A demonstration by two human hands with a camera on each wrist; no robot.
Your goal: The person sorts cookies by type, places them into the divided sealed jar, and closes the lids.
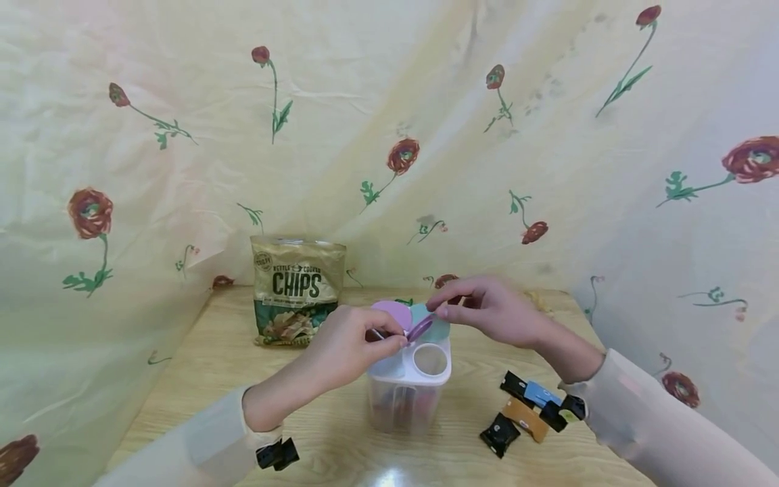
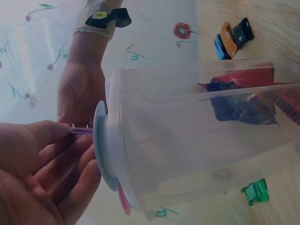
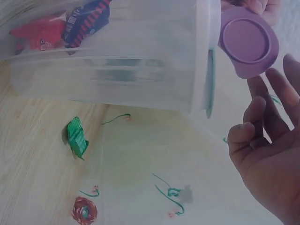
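A clear plastic container [image 1: 406,409] with a white top stands upright on the table. One round opening [image 1: 430,359] in its top is uncovered; a lilac lid [image 1: 392,312] and mint lid [image 1: 439,330] sit behind it. My left hand [image 1: 349,341] pinches the edge of a raised purple lid [image 3: 247,41], which stands tilted over the top. Close by the lid's other end, my right hand [image 1: 496,312] has loosely bent fingers; the right wrist view shows them beside its tab, not gripping it. Red and blue wrapped packets [image 2: 243,101] lie inside the container.
Several small packets, including an orange one [image 1: 525,419] and a black one [image 1: 500,435], lie right of the container. A chips bag [image 1: 297,291] stands at the back left. Behind the container lies a green packet [image 3: 77,137]. Flowered cloth [image 1: 389,135] hangs around the table.
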